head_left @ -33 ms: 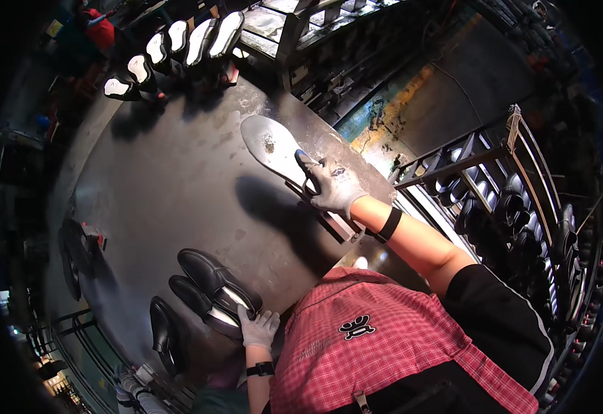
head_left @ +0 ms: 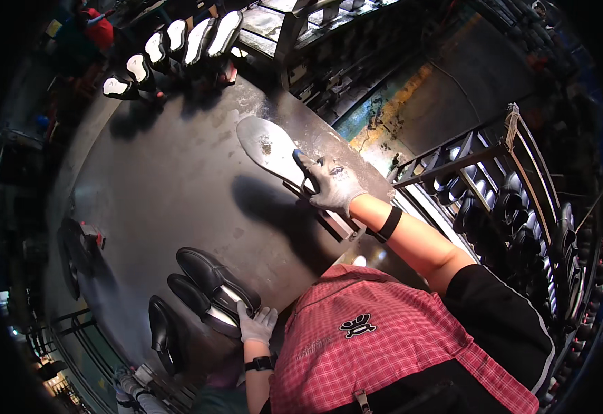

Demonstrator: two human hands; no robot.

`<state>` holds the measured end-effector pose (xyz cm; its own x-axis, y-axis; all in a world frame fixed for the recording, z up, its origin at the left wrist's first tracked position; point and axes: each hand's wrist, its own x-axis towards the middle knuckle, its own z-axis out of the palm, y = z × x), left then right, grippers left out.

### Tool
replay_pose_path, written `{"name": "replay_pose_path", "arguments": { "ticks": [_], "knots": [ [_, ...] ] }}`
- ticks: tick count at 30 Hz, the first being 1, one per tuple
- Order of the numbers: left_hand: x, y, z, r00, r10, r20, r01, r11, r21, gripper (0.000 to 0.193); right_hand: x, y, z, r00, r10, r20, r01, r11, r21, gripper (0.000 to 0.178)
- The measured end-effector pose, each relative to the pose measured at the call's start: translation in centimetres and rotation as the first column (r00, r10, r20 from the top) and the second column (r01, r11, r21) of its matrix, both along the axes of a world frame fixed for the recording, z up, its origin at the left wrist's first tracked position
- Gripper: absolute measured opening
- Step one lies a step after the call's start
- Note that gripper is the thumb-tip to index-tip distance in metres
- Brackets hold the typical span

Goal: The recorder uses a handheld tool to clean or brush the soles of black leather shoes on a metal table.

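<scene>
Hardly anything had moved since the earlier frame. The right hand [head_left: 336, 188] lay curled over the near end of a pale sole-shaped plate [head_left: 265, 143], right on the gray table [head_left: 156, 172]; whether it gripped could not be told. The left hand [head_left: 258, 328], fingers spread, touched paired black shoes [head_left: 205, 268], near left.

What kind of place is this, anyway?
Probably a shoe workshop or factory: black shoes sit on the table, more shoes sit in a metal rack, and the gloved right hand holds a pale sole-shaped piece.
</scene>
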<state>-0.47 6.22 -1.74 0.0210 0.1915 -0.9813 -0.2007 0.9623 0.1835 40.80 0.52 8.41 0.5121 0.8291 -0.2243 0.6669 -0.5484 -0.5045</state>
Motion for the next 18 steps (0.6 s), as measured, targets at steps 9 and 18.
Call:
{"name": "replay_pose_path", "arguments": {
  "ticks": [9,18],
  "knots": [
    [1.1,1.1,-1.6,0.978,0.057,0.201,-0.106,0.964,0.245,0.022,-3.4,-4.2,-0.4,0.992,-0.113,0.061,0.119,0.989,-0.093,0.093],
    [12.0,3.3,8.0,0.923,-0.169,0.345,-0.015,0.882,0.471,0.036,-5.4,-17.7,-8.2,0.741,-0.482,-0.467,0.477,0.868,-0.14,0.119]
  ]
}}
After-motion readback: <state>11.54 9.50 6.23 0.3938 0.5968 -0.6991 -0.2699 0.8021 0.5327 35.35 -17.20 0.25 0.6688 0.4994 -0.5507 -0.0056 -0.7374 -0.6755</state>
